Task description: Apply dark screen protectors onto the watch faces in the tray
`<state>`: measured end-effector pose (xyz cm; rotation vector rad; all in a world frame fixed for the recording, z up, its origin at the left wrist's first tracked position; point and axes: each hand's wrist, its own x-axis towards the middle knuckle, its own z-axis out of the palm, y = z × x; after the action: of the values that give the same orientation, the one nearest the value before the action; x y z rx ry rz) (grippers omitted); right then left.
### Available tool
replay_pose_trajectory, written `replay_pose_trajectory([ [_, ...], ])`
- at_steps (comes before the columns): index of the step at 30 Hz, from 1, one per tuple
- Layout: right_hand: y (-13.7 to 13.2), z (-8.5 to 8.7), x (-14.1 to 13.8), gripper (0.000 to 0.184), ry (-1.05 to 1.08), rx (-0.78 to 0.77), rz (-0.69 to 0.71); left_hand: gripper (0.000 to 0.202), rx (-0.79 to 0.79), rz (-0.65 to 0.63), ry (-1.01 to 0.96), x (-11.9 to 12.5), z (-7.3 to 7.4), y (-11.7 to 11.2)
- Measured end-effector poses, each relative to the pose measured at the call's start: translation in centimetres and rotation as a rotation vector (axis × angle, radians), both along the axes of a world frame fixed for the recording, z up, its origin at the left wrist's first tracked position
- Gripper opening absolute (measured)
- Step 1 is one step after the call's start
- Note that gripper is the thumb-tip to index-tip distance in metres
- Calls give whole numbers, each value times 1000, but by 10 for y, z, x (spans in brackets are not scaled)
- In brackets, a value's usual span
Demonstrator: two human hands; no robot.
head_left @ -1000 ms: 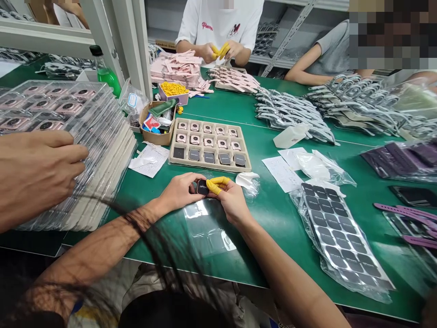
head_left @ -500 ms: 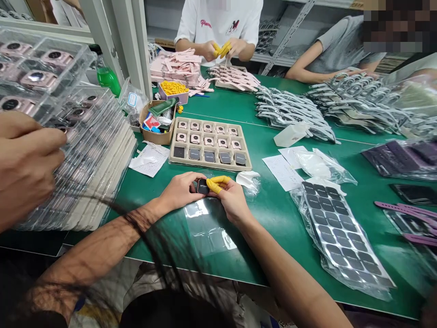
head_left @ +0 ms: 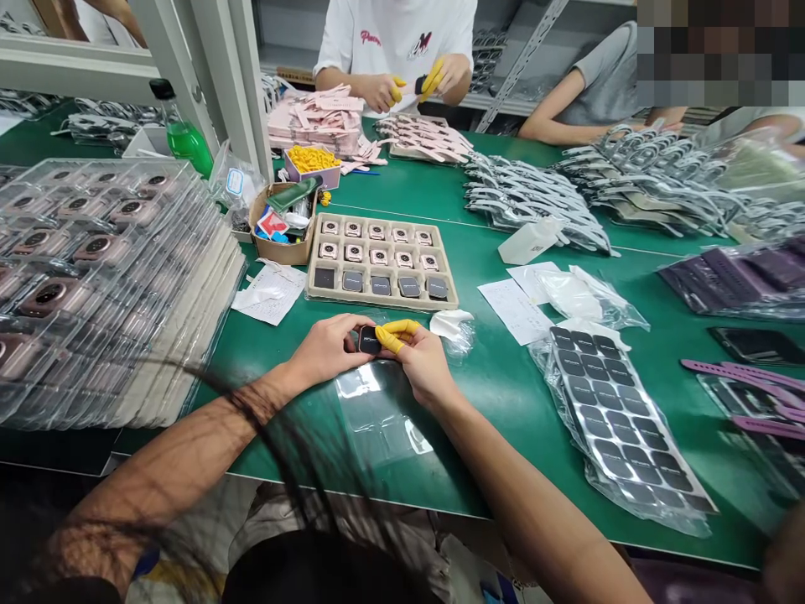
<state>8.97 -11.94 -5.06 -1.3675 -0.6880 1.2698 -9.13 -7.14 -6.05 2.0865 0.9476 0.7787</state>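
Observation:
A small square watch body (head_left: 368, 339) with a black printed face is held up over the green table. My left hand (head_left: 327, 348) grips its left side between thumb and fingers. On its right edge is my right hand (head_left: 423, 359), pinching with yellow finger cots on the thumb and fingers. Beneath both hands lies a clear plastic sheet (head_left: 377, 419). Just beyond them sits a beige tray (head_left: 383, 307) of watch bodies; its two far rows show pink cases, and its near row shows dark square faces. A crumpled white backing paper (head_left: 449, 322) lies right of my right hand.
Stacked clear trays of pink watches (head_left: 119, 252) stand at left. A cardboard box (head_left: 283, 247) of odds and ends is behind. At right lies a sheet of black square stickers (head_left: 620, 411). Grey straps (head_left: 534, 197) are heaped farther back. A co-worker (head_left: 396, 50) works opposite.
Another person's hand and the clear trays it held up at left have left the view. My hands keep their hold on the watch body. The co-worker opposite now shows a dark piece in hand.

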Motion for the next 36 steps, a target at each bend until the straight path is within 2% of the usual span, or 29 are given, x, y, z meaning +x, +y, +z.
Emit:
replay_pose_trajectory([
  [13,0,0,-1,63,-6,-1,-12,44,-10,-5,18,0,1,1],
  [22,0,0,-2,58,-22,4,-11,43,4,-6,11,0,0,1],
  [31,-1,-5,-1,55,-39,28,7,45,5,-9,-3,0,-2,1],
  [36,-2,-9,0,60,-70,49,1,44,-24,6,-27,0,0,0],
])
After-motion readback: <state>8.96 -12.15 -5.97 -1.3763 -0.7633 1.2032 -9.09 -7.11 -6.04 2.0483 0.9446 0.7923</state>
